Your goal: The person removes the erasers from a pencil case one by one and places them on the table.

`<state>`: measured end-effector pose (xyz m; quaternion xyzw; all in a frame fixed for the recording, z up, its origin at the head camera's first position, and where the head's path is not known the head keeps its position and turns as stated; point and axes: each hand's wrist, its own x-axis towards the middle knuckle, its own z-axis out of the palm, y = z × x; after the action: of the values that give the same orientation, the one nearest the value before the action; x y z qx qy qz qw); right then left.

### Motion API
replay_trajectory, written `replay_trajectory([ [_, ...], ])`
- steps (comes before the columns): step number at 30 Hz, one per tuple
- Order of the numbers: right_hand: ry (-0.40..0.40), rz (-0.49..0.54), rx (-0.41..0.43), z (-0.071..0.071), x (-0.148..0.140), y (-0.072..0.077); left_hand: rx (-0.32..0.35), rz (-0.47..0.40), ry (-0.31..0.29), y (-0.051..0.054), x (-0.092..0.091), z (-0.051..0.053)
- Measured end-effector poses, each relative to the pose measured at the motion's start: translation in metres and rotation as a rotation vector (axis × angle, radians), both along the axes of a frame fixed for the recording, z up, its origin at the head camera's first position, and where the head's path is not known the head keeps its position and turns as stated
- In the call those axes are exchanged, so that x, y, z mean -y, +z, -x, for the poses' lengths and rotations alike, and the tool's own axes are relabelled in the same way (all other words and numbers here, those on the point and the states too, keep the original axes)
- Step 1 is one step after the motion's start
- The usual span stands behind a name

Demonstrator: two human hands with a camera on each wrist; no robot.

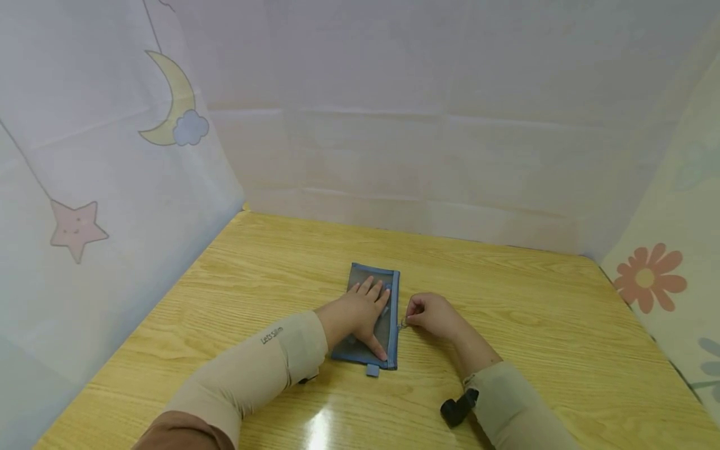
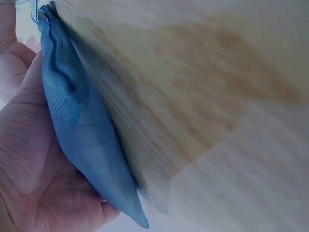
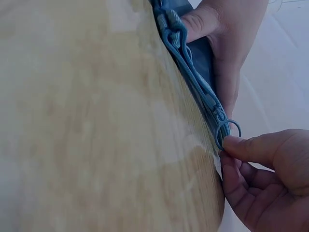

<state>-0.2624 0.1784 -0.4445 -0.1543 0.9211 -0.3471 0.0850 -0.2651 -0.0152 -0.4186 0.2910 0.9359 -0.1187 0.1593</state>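
A blue-edged mesh pouch (image 1: pixel 353 351) lies flat on the wooden table, its zipper running along the right side. My left hand (image 1: pixel 362 312) rests on it with fingers spread, pressing it down; the left wrist view shows that hand (image 2: pixel 43 159) against the blue fabric (image 2: pixel 91 130). Thumb and forefinger of my right hand (image 1: pixel 439 317) pinch a ring at the pouch's right edge. In the right wrist view the ring (image 3: pixel 240 129) hangs from the zipper slider, and the right hand (image 3: pixel 270 174) holds it at its lower side.
The wooden table (image 1: pixel 253 269) stretches around the pouch. A small tab (image 1: pixel 372 370) sticks out at the pouch's near edge. Printed cloth walls (image 1: pixel 360 156) stand at the back and both sides. A black device (image 1: pixel 459 409) is on the right wrist.
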Motion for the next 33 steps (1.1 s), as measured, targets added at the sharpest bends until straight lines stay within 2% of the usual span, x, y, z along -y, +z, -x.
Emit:
replay_trajectory([
  [4, 0.006, 0.008, 0.008, 0.002, -0.002, 0.000, 0.001, -0.001, 0.001, -0.001, -0.001, 0.001],
  [12, -0.053, -0.001, 0.011, 0.007, 0.000, 0.001, -0.005, 0.001, -0.002, -0.001, -0.001, 0.001],
  [16, -0.050, 0.010, 0.026, 0.009, 0.000, 0.000, -0.001, -0.004, -0.002, 0.001, -0.001, -0.001],
  [24, -0.067, 0.028, 0.005, 0.014, -0.002, 0.000, -0.003, -0.007, -0.007, 0.005, -0.002, -0.003],
  [33, -0.057, 0.022, 0.012, 0.016, -0.001, 0.000, 0.003, 0.000, -0.007, 0.003, -0.002, -0.001],
])
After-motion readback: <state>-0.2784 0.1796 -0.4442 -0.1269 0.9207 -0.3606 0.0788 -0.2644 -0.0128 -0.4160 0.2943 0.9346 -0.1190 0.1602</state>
